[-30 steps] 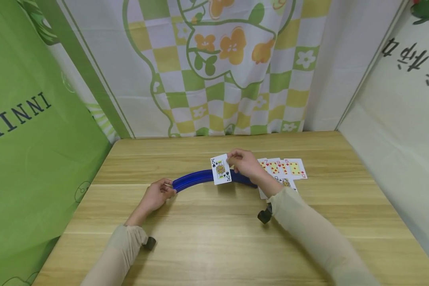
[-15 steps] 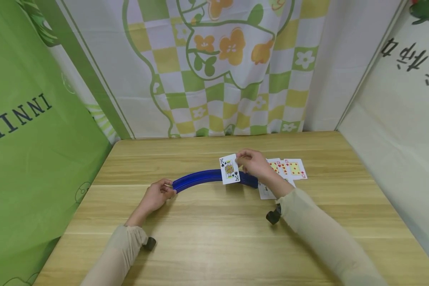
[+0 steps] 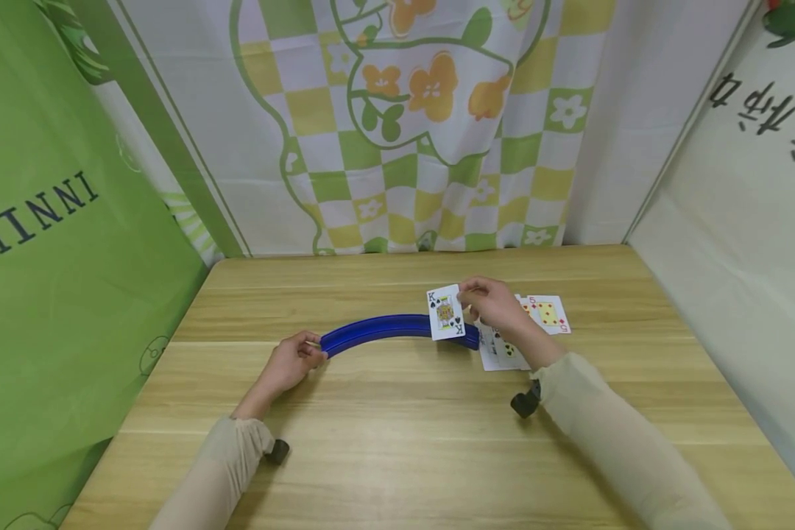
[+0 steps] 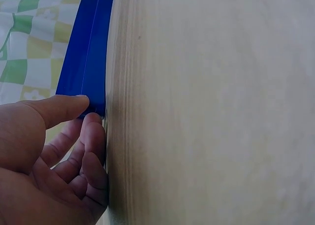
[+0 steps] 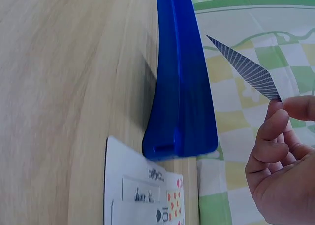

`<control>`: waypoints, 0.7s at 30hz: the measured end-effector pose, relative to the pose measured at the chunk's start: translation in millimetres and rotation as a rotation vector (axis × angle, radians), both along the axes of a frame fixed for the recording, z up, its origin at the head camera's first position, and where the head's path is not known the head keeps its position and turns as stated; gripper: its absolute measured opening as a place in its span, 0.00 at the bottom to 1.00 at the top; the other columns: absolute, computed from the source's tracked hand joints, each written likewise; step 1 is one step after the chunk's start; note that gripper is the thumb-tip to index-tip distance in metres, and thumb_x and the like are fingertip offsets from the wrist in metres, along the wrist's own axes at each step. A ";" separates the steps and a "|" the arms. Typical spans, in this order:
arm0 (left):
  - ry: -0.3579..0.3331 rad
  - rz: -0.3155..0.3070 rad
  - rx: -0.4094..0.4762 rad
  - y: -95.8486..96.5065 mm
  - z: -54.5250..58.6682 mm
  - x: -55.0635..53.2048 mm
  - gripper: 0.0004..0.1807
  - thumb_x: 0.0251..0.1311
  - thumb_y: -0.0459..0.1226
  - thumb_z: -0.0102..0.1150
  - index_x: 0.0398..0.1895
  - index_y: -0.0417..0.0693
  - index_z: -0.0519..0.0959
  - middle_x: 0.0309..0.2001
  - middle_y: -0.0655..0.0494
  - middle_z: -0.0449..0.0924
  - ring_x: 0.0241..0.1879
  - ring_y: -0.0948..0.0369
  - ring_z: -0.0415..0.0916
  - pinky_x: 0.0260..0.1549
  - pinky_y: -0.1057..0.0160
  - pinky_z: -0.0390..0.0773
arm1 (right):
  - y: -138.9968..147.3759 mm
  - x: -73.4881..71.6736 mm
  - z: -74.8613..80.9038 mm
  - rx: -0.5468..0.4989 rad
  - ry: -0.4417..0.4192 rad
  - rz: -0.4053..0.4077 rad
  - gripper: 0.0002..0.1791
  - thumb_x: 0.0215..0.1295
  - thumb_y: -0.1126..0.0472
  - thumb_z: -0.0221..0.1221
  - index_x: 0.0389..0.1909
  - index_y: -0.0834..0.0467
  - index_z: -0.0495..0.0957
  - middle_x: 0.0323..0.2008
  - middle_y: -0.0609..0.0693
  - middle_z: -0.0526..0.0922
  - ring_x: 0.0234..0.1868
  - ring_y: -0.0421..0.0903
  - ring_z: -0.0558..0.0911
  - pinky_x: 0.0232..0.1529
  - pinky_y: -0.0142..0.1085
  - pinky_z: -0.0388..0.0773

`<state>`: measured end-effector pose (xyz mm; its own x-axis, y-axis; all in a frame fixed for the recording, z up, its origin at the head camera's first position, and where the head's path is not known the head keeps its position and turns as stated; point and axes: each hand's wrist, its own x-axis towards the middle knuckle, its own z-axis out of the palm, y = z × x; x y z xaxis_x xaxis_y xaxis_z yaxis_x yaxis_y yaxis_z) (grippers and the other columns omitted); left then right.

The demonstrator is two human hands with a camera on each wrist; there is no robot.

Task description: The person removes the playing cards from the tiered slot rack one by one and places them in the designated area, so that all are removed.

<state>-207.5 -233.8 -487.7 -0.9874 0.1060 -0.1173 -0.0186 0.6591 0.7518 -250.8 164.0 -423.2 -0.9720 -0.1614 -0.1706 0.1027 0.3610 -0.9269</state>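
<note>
A curved blue playing card holder (image 3: 377,326) stands on the wooden table. My left hand (image 3: 294,361) pinches its left end; in the left wrist view the thumb (image 4: 74,107) lies on the blue end with the fingers curled below. Between thumb and fingers, my right hand (image 3: 493,303) pinches a king of spades (image 3: 446,313) by its right edge. The king is held up, face toward the head camera, overlapping the holder's right part there. From the right wrist, the patterned back of the king (image 5: 248,70) shows apart from the holder (image 5: 182,87).
Face-up playing cards lie overlapped at the holder's right end, among them a five of diamonds (image 3: 547,314) and a ten of spades (image 5: 147,212); my right hand partly hides them. A patterned curtain (image 3: 430,184) hangs behind the table (image 3: 397,442), with green and white cloth at the sides.
My right hand has carried the king of spades to the right along the holder, toward its right end. The left hand and the holder stay in place.
</note>
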 end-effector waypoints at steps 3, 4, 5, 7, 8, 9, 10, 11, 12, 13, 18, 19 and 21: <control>0.001 0.001 0.001 -0.2 -0.5 0.2 0.17 0.64 0.36 0.64 0.54 0.39 0.77 0.39 0.47 0.85 0.36 0.59 0.80 0.33 0.64 0.78 | 5.5 0.4 0.6 0.008 -0.005 -0.003 0.17 0.73 0.56 0.54 0.56 0.59 0.74 0.36 0.48 0.81 0.29 0.44 0.75 0.28 0.31 0.70; 0.002 0.002 0.002 -0.2 -0.7 0.2 0.17 0.64 0.36 0.64 0.54 0.39 0.77 0.39 0.47 0.85 0.36 0.59 0.80 0.33 0.64 0.78 | 7.1 0.6 1.0 0.007 -0.007 -0.004 0.17 0.73 0.56 0.54 0.57 0.60 0.74 0.36 0.48 0.81 0.29 0.44 0.75 0.28 0.32 0.70; 0.001 0.003 0.004 -0.3 -0.9 0.1 0.17 0.64 0.36 0.64 0.53 0.40 0.77 0.39 0.47 0.85 0.35 0.59 0.80 0.33 0.64 0.78 | 8.7 0.8 1.4 0.005 -0.011 -0.008 0.17 0.73 0.56 0.54 0.57 0.59 0.74 0.36 0.48 0.81 0.29 0.43 0.74 0.28 0.31 0.71; -0.001 0.005 0.008 -0.3 -1.2 -0.2 0.17 0.64 0.36 0.64 0.53 0.40 0.77 0.39 0.47 0.85 0.35 0.59 0.80 0.33 0.64 0.78 | 12.0 1.1 2.0 0.011 -0.013 -0.011 0.17 0.73 0.56 0.54 0.57 0.60 0.74 0.36 0.48 0.80 0.28 0.41 0.74 0.28 0.31 0.71; -0.001 0.004 0.008 -0.5 -1.7 -0.2 0.17 0.64 0.36 0.64 0.53 0.40 0.77 0.39 0.47 0.85 0.35 0.59 0.80 0.33 0.64 0.78 | 13.5 1.1 2.3 0.012 -0.017 -0.015 0.17 0.73 0.56 0.54 0.58 0.59 0.74 0.36 0.48 0.79 0.28 0.41 0.74 0.28 0.31 0.71; -0.002 0.005 0.010 -0.5 -1.8 -0.3 0.17 0.64 0.36 0.64 0.53 0.40 0.77 0.39 0.47 0.85 0.35 0.59 0.80 0.33 0.64 0.78 | 14.9 1.4 2.8 0.015 -0.020 -0.017 0.18 0.73 0.56 0.53 0.58 0.60 0.74 0.36 0.48 0.79 0.28 0.40 0.74 0.28 0.31 0.71; -0.003 0.005 0.009 -0.7 -2.2 -0.2 0.17 0.64 0.36 0.64 0.53 0.40 0.77 0.39 0.47 0.85 0.35 0.59 0.80 0.32 0.64 0.78 | 16.3 1.8 3.2 0.017 -0.023 -0.019 0.18 0.73 0.56 0.53 0.58 0.60 0.74 0.37 0.48 0.79 0.28 0.40 0.74 0.28 0.31 0.72; -0.004 0.004 0.010 -0.9 -2.6 0.0 0.17 0.64 0.36 0.64 0.53 0.40 0.77 0.39 0.47 0.85 0.35 0.60 0.80 0.32 0.64 0.78 | 17.8 2.2 3.7 0.019 -0.028 -0.024 0.18 0.73 0.55 0.53 0.59 0.59 0.73 0.37 0.48 0.79 0.29 0.41 0.74 0.29 0.32 0.72; -0.005 0.002 0.009 -1.1 -2.8 0.1 0.17 0.64 0.36 0.64 0.54 0.40 0.77 0.40 0.47 0.85 0.35 0.60 0.79 0.32 0.64 0.78 | 19.3 2.6 4.0 0.020 -0.029 -0.025 0.18 0.74 0.55 0.53 0.59 0.59 0.73 0.38 0.49 0.79 0.29 0.41 0.75 0.30 0.32 0.72; -0.005 0.003 0.009 -1.2 -2.9 0.2 0.17 0.64 0.36 0.64 0.54 0.40 0.77 0.39 0.46 0.85 0.35 0.60 0.79 0.32 0.64 0.78 | 21.0 2.8 4.1 0.020 -0.030 -0.026 0.19 0.74 0.55 0.53 0.59 0.60 0.73 0.38 0.49 0.79 0.30 0.42 0.75 0.30 0.32 0.72; -0.003 0.009 0.013 -0.1 -1.0 0.8 0.16 0.64 0.35 0.64 0.53 0.40 0.77 0.39 0.46 0.85 0.34 0.60 0.79 0.32 0.65 0.77 | 28.7 4.4 4.3 0.024 -0.023 -0.036 0.18 0.74 0.56 0.53 0.58 0.61 0.73 0.38 0.49 0.78 0.31 0.43 0.76 0.27 0.31 0.71; 0.001 0.008 0.007 0.0 -0.8 0.9 0.16 0.64 0.35 0.64 0.53 0.40 0.77 0.39 0.47 0.85 0.34 0.60 0.79 0.32 0.65 0.77 | 30.2 5.0 4.6 0.027 -0.020 -0.037 0.18 0.74 0.55 0.53 0.58 0.61 0.73 0.37 0.49 0.77 0.31 0.43 0.76 0.27 0.31 0.70; 0.009 0.005 -0.005 0.3 0.1 1.1 0.16 0.64 0.36 0.64 0.53 0.41 0.77 0.38 0.48 0.85 0.35 0.60 0.80 0.33 0.64 0.77 | 33.2 6.3 5.5 0.033 -0.015 -0.042 0.18 0.74 0.56 0.53 0.58 0.62 0.73 0.38 0.50 0.77 0.31 0.42 0.75 0.26 0.30 0.69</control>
